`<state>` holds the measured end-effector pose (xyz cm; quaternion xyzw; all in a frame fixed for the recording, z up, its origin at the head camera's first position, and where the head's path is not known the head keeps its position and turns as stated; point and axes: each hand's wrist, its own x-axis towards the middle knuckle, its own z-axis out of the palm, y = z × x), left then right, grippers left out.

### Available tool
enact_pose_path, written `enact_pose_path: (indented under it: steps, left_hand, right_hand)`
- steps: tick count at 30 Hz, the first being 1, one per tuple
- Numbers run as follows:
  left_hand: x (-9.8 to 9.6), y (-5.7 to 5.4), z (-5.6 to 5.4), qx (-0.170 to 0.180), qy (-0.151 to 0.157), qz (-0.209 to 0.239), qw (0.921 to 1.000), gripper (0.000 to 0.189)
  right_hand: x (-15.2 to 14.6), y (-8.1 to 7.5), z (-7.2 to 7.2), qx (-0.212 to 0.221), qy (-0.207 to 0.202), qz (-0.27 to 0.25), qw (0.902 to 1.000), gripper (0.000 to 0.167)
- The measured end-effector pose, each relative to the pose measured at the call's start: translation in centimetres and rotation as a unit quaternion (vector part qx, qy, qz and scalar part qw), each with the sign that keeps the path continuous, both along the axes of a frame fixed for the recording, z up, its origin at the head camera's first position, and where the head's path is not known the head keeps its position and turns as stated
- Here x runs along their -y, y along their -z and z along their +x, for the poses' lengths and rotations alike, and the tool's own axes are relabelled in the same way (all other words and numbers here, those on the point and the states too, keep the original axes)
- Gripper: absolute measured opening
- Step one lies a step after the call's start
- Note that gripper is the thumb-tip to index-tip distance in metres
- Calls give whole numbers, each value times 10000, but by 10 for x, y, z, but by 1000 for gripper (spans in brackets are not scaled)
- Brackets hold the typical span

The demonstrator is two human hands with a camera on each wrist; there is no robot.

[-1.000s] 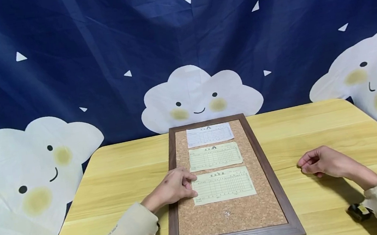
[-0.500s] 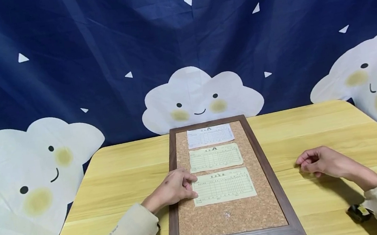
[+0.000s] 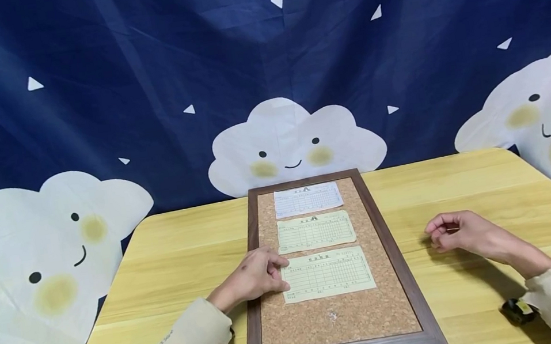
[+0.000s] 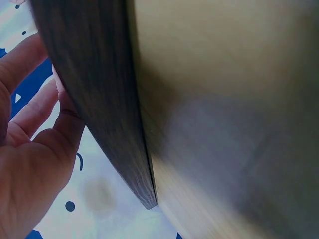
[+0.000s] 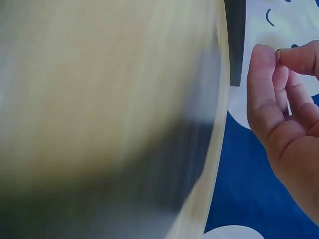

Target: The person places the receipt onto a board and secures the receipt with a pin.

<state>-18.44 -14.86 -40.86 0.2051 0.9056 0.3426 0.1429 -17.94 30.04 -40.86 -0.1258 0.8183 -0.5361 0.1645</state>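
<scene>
A framed cork board [image 3: 295,323] with a dark brown wooden rim lies on the table. Three printed form slips sit in a column on it: a white slip [image 3: 307,199] at the far end, a pale green slip [image 3: 315,232] in the middle, and another green slip [image 3: 328,274] nearest. My left hand [image 3: 253,272] reaches over the board's left rim, thumb and finger resting on the nearest slip's left edge. Right of the board, my right hand [image 3: 466,234] is above the table, thumb and finger pinched; a tiny thing [image 5: 277,56] shows between the fingertips, its kind unclear.
Small dark pieces sit at the top edges of the two farther slips. A black strap device [image 3: 518,311] is at the right wrist. Behind the wooden table [image 3: 466,187] hangs a blue curtain [image 3: 258,40] with smiling clouds.
My right hand has shifted slightly left, toward the board, and its pinch looks rounder. The left hand stays put on the nearest slip.
</scene>
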Motion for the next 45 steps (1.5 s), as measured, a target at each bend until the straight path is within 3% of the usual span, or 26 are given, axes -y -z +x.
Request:
enact_pose_path:
  steps: [10, 24, 45]
  left_hand:
    - [0, 0, 0, 41, 12, 31, 10000, 44]
    - [0, 0, 0, 57, 17, 46, 10000, 43]
    - [1, 1, -1, 38, 26, 83, 10000, 41]
  right_hand:
    - [9, -3, -4, -431, -75, 33, 9990, 31]
    - [24, -5, -6, -643, 467, 215, 9966, 26]
    - [41, -7, -9, -499, 167, -394, 9978, 31]
